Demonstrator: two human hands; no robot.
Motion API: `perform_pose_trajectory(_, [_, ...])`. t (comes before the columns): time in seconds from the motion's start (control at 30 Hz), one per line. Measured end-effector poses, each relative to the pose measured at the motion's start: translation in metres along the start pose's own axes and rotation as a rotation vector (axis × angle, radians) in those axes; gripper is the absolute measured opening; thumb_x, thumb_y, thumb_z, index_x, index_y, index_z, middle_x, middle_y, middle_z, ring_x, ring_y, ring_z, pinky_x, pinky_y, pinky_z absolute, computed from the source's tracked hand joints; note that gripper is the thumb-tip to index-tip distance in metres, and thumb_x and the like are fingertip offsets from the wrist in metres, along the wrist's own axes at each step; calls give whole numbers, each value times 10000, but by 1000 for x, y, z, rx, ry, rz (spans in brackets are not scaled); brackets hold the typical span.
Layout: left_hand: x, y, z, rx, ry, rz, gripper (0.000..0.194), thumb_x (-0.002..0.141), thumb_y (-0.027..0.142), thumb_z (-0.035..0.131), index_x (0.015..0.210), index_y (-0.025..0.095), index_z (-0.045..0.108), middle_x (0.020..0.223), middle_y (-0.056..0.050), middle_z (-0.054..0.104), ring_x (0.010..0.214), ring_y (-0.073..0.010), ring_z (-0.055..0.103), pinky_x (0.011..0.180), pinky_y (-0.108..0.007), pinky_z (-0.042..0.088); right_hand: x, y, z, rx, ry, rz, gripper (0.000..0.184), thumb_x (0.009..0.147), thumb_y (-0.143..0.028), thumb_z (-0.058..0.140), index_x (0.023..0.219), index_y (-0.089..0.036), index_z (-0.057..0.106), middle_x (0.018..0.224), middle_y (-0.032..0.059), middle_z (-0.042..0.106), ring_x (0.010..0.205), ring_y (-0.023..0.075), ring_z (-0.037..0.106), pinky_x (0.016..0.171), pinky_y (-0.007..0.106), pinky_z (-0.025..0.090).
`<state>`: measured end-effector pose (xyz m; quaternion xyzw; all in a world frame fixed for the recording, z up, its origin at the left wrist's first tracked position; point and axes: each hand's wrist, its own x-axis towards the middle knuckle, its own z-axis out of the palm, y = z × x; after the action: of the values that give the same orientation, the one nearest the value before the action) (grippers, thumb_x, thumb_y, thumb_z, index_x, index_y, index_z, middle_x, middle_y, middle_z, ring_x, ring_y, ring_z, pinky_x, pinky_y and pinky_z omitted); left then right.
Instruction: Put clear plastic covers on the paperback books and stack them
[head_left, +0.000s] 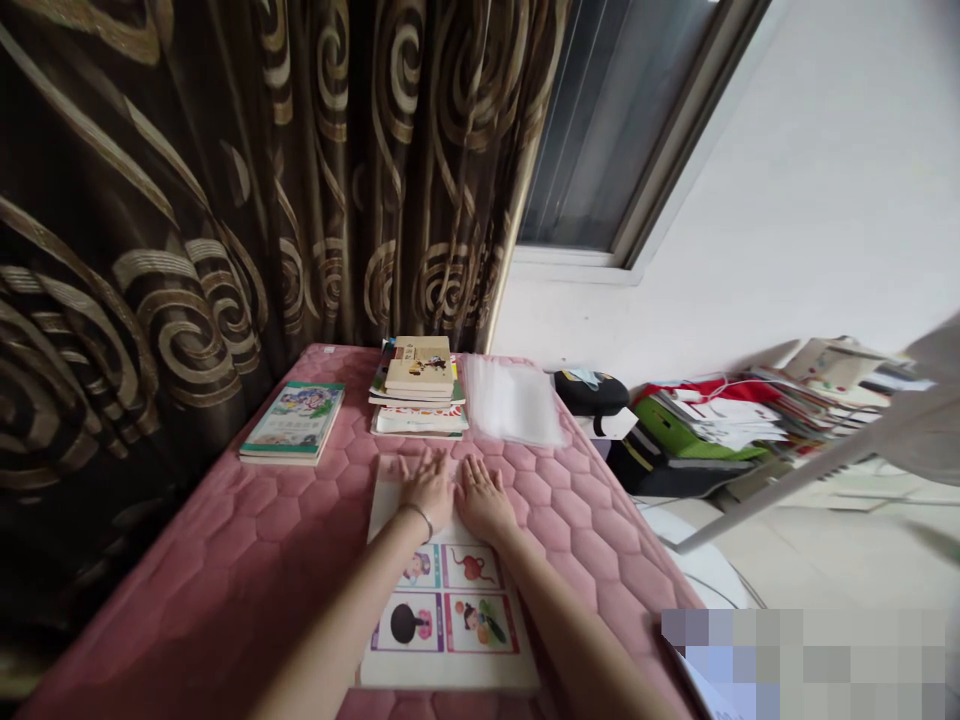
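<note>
A white picture book (450, 668) with coloured picture panels lies on the pink quilted mattress (600, 560) in front of me. My left hand (427, 490), with a bracelet at the wrist, rests on the book's far part, fingers stretched out and pointing away. Beside it, my right hand (484, 497) lies flat on the same far part, its fingers also extended. The two hands are close together, and neither grips anything. My hands and forearms hide part of the upper panels and the book's sides.
Beyond the book stands a stack of books (420, 390), with clear plastic sleeves (514, 400) to its right. Another book (294, 422) lies at the left. A dark patterned curtain (300, 200) borders the mattress. A black case (592, 392), piled papers (720, 415) and a white fan (795, 480) stand rightward.
</note>
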<state>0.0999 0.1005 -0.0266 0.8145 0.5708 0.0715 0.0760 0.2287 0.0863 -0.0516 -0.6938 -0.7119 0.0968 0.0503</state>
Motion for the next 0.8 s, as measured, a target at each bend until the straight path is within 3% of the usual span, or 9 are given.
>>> perform_pose_trajectory(0.1, [3, 2, 10, -46, -45, 36, 544, 905, 346, 287, 1444, 275, 281, 1496, -17, 335, 1401, -251, 230, 1110, -637, 58, 0, 2, 3, -10, 9, -11, 604, 955, -370, 184, 1463, -44, 199, 1536, 119, 134, 1426, 224, 101, 1139, 461, 60])
perform_pose_trajectory(0.3, [-1, -41, 15, 4, -6, -83, 535, 905, 345, 255, 1433, 280, 312, 1516, -2, 280, 1413, -236, 195, 1117, -618, -2, 0, 4, 1, 0, 23, -12, 603, 961, -389, 169, 1464, -57, 210, 1535, 136, 151, 1423, 236, 115, 1132, 475, 61])
perform_pose_trajectory(0.4, [-3, -46, 12, 17, -21, -106, 550, 899, 348, 254, 1441, 262, 295, 1522, 3, 260, 1413, -242, 192, 1115, -627, 19, -1, -10, -7, -12, 16, 6, 604, 957, -370, 219, 1456, -30, 215, 1530, 161, 157, 1422, 268, 107, 1125, 508, 53])
perform_pose_trajectory(0.5, [-3, -41, 10, 56, -56, -124, 560, 891, 285, 246, 1448, 245, 279, 1536, 2, 209, 1424, -246, 146, 1110, -634, 20, 0, -35, -10, 22, 53, -129, 592, 963, -389, 214, 1461, -67, 227, 1533, 130, 165, 1427, 235, 83, 1138, 471, 46])
perform_pose_trajectory(0.63, [-4, -38, 9, 77, -98, -132, 573, 877, 240, 250, 1449, 263, 276, 1544, 8, 174, 1432, -243, 105, 1111, -627, 25, 2, -51, -4, 93, -10, -280, 588, 974, -413, 134, 1462, -100, 233, 1526, 99, 197, 1424, 186, 111, 1145, 430, 100])
perform_pose_trajectory(0.8, [-3, -44, 9, 33, -66, -145, 570, 891, 355, 242, 1453, 266, 258, 1538, -1, 209, 1427, -235, 136, 1109, -630, 12, -1, -18, -4, 30, 4, -62, 622, 967, -433, 146, 1454, -57, 237, 1527, 134, 162, 1425, 225, 102, 1138, 480, 69])
